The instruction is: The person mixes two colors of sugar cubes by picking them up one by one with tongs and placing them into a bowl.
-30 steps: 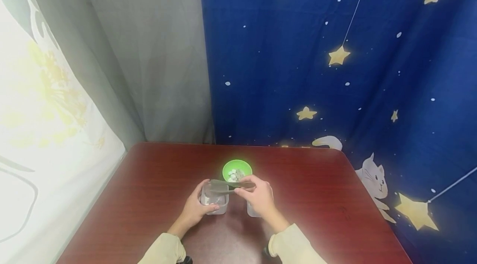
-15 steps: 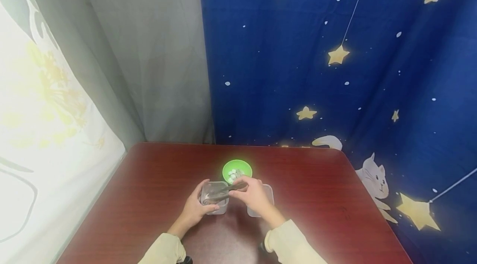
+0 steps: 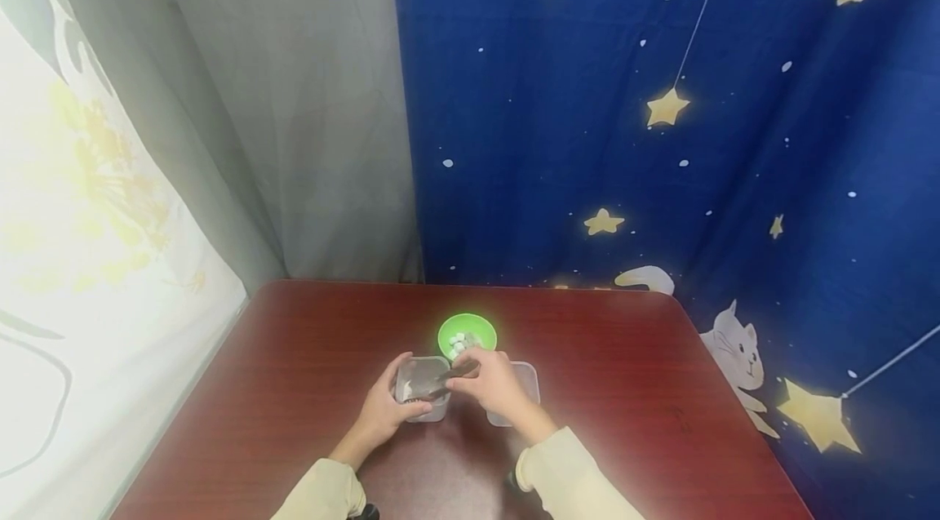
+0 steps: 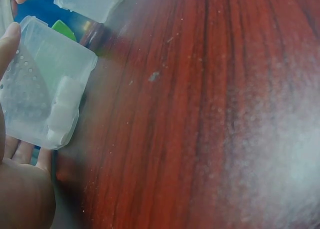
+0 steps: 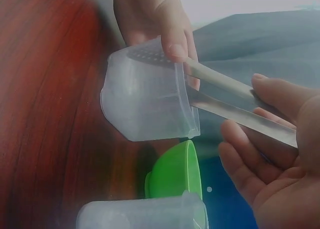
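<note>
My left hand (image 3: 382, 406) grips a clear plastic container (image 3: 435, 414) by its left side, thumb at the near rim. White chunks (image 4: 64, 109) lie along one inner wall in the left wrist view. With my right hand (image 3: 499, 388) I hold metal tongs (image 5: 227, 111), thumb on one arm and fingers against the other. Their perforated end (image 4: 25, 84) reaches down inside the container and shows through its wall. Just behind stands a green bowl (image 3: 446, 331) holding several white pieces (image 3: 458, 342), partly covered by my right hand.
A second clear container (image 3: 527, 381) stands on the right, partly behind my right hand and wrist. All of this sits on a dark red wooden table (image 3: 609, 389). Grey and blue star-printed curtains (image 3: 514, 128) hang beyond the table's far edge.
The tongs have gone from lying across the container's top to tilting down inside it. My right hand has shifted slightly left, uncovering more of the second container. The left hand has stayed put.
</note>
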`<action>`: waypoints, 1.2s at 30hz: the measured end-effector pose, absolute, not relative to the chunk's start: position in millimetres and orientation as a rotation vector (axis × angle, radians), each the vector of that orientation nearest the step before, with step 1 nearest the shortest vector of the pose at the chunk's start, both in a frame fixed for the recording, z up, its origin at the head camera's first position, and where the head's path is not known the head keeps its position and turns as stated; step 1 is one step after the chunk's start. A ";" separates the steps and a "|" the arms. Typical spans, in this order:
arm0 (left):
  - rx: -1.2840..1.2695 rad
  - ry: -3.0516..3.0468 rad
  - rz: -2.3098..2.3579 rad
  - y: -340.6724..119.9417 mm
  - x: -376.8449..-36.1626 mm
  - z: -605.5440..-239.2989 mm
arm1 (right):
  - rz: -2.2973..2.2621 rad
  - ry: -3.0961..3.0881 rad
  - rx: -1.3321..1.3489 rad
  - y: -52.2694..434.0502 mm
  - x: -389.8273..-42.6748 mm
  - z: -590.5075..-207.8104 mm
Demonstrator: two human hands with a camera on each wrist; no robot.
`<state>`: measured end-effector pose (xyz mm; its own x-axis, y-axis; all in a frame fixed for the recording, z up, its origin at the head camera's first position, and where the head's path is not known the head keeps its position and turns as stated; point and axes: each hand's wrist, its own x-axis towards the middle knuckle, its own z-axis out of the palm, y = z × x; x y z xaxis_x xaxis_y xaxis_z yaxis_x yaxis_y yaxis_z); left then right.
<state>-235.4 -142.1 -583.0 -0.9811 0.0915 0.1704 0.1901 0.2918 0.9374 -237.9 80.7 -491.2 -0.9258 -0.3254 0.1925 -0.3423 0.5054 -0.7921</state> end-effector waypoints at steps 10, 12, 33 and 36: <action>-0.258 -2.455 -1.849 -142.4 -236.3 -584.2 | 1.414 -2.736 0.541 80.8 -241.3 -492.5; -0.259 -2.452 -1.853 -142.7 -236.4 -584.1 | 1.417 -2.739 0.531 80.3 -240.7 -492.1; -0.258 -2.446 -1.873 -142.9 -238.4 -586.5 | 1.410 -2.737 0.522 77.8 -237.2 -500.7; -0.259 -2.446 -1.863 -142.8 -238.8 -585.0 | 1.397 -2.733 0.516 77.0 -237.1 -502.1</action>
<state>-238.8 -142.8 -585.0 -0.9844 0.0991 0.1457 0.1668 0.2573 0.9518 -237.1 77.0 -502.1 -0.9447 -0.2779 0.1743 -0.3040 0.5421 -0.7834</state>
